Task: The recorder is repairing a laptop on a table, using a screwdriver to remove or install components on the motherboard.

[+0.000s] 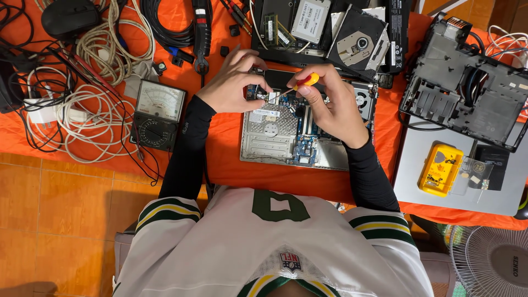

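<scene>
Hands (286, 91) apparently unscrewing laptop (286, 137).

The right hand (330, 107) holds a screwdriver (297, 86) (red-and-yellow handle) over the opened laptop (286, 137), left hand (234, 82) beside its tip.

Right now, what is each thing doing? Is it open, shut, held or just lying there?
Laptop: opened up, insides showing.
Screwdriver: held in right hand, tip on the board.
Left hand: fingers touching the laptop.
Meter: lying flat, untouched.
Yellow box: lid off.
</scene>
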